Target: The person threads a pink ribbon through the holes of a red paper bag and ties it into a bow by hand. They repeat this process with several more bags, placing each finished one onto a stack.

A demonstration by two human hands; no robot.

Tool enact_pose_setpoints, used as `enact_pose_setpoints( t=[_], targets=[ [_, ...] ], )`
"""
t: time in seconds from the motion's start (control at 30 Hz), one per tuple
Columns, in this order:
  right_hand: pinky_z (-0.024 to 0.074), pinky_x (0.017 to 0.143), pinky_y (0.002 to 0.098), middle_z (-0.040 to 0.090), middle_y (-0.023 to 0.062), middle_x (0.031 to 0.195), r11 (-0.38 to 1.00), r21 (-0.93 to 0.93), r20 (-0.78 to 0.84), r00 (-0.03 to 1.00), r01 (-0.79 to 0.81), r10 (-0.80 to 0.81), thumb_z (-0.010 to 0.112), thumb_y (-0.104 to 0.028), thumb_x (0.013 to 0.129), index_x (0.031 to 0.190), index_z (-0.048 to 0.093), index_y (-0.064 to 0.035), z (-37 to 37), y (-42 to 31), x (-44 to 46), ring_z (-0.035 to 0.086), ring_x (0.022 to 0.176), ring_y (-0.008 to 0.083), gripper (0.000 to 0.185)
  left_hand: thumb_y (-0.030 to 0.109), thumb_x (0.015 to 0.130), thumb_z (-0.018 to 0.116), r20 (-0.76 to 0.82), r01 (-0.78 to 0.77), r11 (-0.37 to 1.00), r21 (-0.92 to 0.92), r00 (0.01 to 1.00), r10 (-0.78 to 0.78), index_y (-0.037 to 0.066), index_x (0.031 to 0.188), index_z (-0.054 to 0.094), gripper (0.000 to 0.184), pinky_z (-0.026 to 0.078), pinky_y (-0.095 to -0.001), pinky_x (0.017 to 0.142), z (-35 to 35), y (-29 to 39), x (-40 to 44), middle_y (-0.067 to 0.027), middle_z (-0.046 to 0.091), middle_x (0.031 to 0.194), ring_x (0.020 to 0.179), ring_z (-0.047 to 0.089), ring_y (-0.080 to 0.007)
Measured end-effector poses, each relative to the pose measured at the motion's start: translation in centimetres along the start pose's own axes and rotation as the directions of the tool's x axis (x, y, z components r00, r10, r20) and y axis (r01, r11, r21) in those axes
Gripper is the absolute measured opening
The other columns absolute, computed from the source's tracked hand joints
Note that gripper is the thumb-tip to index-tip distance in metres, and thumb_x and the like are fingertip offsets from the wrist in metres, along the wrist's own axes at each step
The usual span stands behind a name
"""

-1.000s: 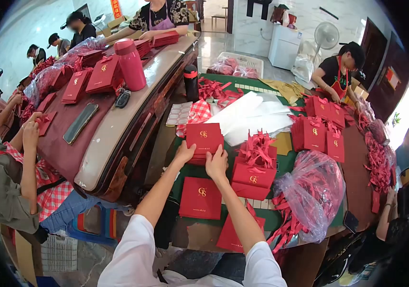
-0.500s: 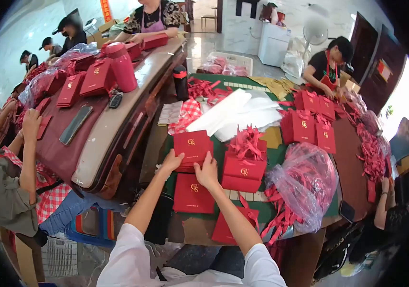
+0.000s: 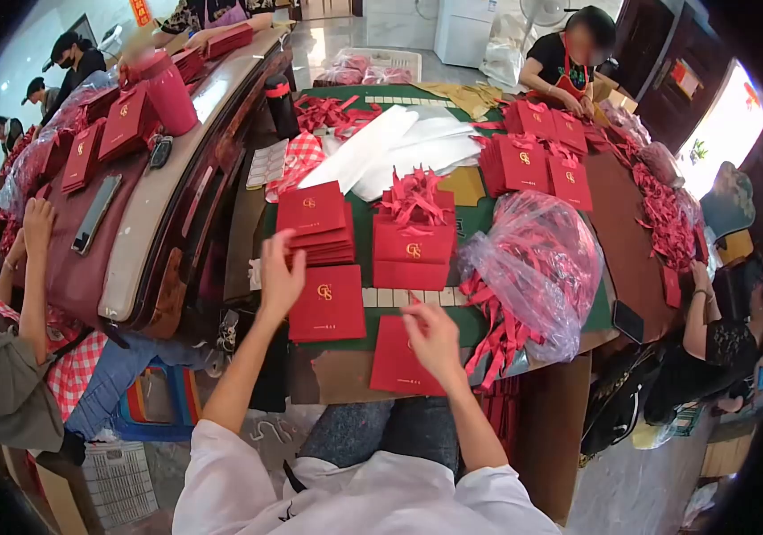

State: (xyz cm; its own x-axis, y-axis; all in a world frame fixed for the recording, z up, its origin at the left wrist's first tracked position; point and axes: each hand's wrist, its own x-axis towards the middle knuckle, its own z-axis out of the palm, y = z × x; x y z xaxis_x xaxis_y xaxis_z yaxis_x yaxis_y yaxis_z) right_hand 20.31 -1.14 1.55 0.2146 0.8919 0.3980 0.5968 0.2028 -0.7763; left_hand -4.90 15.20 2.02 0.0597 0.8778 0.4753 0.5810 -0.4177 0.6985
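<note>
My left hand [image 3: 283,278] is open, its fingers apart, over the near left edge of a stack of flat red paper bags [image 3: 312,211] with gold lettering. My right hand [image 3: 435,341] hangs with bent, parted fingers over a single red paper bag [image 3: 392,357] at the table's front edge. A bit of red ribbon shows by its fingertips; whether they touch it I cannot tell. Between the hands lies another flat red bag [image 3: 326,305]. Behind my right hand stands a red bag bundle [image 3: 413,254] with ribbon handles heaped on top.
A clear plastic sack of red ribbons [image 3: 546,267] bulges at the right. White sheets [image 3: 399,147] lie at the back, with a black bottle [image 3: 281,105] to their left. More red bags [image 3: 524,160] stand back right. Co-workers sit around; a phone [image 3: 628,321] lies at the right edge.
Both hands have left the bag they held on the stack. My right hand has moved down and right to the front bag; my left hand has drawn back slightly. The camera view has shifted.
</note>
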Motion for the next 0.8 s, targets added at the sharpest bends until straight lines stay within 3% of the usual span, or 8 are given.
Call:
enact_pose_setpoints(
  t=[0.1,0.23,0.37,0.47,0.53,0.57,0.67,0.8],
  targets=[
    [0.0520,0.065,0.0335,0.063,0.0120,0.087,0.978,-0.183,-0.031,0.995,-0.100,0.096,0.067,-0.006,0.088,0.097,0.069,-0.0034,-3.6,1.5,-2.0,0.066,0.077,0.0249,0.010,0.007,0.083,0.067,0.078,-0.272,0.952,0.141,0.961,0.264,0.005,0.117,0.059,0.035,0.050,-0.0397,0.083,-0.3,5.3,-4.6,-0.0155,0.057,0.107,0.097,0.059,-0.0327],
    [0.0504,0.069,0.0369,0.060,0.0129,0.084,0.921,-0.347,-0.113,0.983,-0.176,0.145,0.076,-0.014,0.081,0.086,0.065,-0.0002,-6.0,1.6,-5.0,0.065,0.077,0.0272,0.019,0.005,0.082,0.067,0.303,-0.113,0.979,-0.172,0.939,0.162,0.005,0.110,0.063,0.029,0.050,-0.0380,0.084,1.8,9.1,-11.5,-0.0150,0.057,0.106,0.097,0.059,-0.0306],
    [0.0502,0.068,0.0385,0.061,0.0118,0.080,0.882,-0.439,-0.029,0.984,-0.170,0.176,0.080,-0.019,0.077,0.085,0.065,-0.0017,-6.5,3.2,-7.5,0.064,0.074,0.0288,0.024,0.007,0.084,0.068,0.484,0.082,0.953,-0.291,0.872,0.073,0.006,0.114,0.064,0.030,0.053,-0.0321,0.077,3.6,11.5,-16.6,-0.0129,0.059,0.105,0.087,0.063,-0.0240],
    [0.0483,0.063,0.0361,0.060,0.0105,0.074,0.916,-0.333,-0.024,0.973,-0.224,0.229,0.081,-0.022,0.078,0.082,0.064,-0.0033,-6.3,3.0,-7.6,0.060,0.066,0.0254,0.025,0.006,0.086,0.069,0.568,0.189,0.921,-0.341,0.822,0.042,0.004,0.117,0.062,0.032,0.053,-0.0320,0.080,4.6,12.8,-17.7,-0.0119,0.061,0.110,0.093,0.064,-0.0218],
    [0.0491,0.062,0.0351,0.064,0.0090,0.073,0.873,-0.199,0.047,0.885,-0.446,0.463,0.079,-0.022,0.081,0.086,0.062,-0.0045,-6.7,0.6,-6.0,0.063,0.064,0.0242,0.025,0.007,0.090,0.069,0.652,0.406,0.776,-0.483,0.758,0.009,0.003,0.129,0.053,0.042,0.053,-0.0316,0.084,5.9,13.2,-18.3,-0.0103,0.062,0.115,0.101,0.064,-0.0189],
    [0.0491,0.062,0.0351,0.064,0.0090,0.073,0.871,-0.201,0.050,0.883,-0.449,0.467,0.079,-0.022,0.081,0.086,0.062,-0.0045,-6.2,0.8,-5.6,0.063,0.064,0.0242,0.025,0.007,0.090,0.069,0.655,0.411,0.774,-0.482,0.756,0.006,0.003,0.129,0.053,0.042,0.053,-0.0316,0.084,6.7,13.2,-18.6,-0.0103,0.062,0.115,0.101,0.064,-0.0189],
    [0.0387,0.054,0.0216,0.058,-0.0027,0.070,0.793,0.336,0.205,0.861,-0.509,0.465,0.076,-0.015,0.087,0.085,0.056,-0.0047,-4.5,0.5,-4.5,0.050,0.065,0.0018,0.022,0.008,0.094,0.066,0.798,0.664,0.510,-0.547,0.597,0.078,0.002,0.136,0.042,0.048,0.051,-0.0309,0.091,7.5,14.0,-18.6,-0.0082,0.061,0.116,0.107,0.061,-0.0168],
    [0.0359,0.053,0.0196,0.054,-0.0054,0.069,0.782,0.396,0.123,0.872,-0.481,0.474,0.076,-0.012,0.087,0.084,0.054,-0.0057,-4.3,-0.4,-2.7,0.046,0.060,0.0011,0.023,0.009,0.098,0.060,0.809,0.715,0.445,-0.539,0.586,0.040,0.002,0.132,0.044,0.039,0.051,-0.0307,0.088,6.8,13.9,-18.7,-0.0070,0.062,0.110,0.104,0.062,-0.0150]
  ],
)
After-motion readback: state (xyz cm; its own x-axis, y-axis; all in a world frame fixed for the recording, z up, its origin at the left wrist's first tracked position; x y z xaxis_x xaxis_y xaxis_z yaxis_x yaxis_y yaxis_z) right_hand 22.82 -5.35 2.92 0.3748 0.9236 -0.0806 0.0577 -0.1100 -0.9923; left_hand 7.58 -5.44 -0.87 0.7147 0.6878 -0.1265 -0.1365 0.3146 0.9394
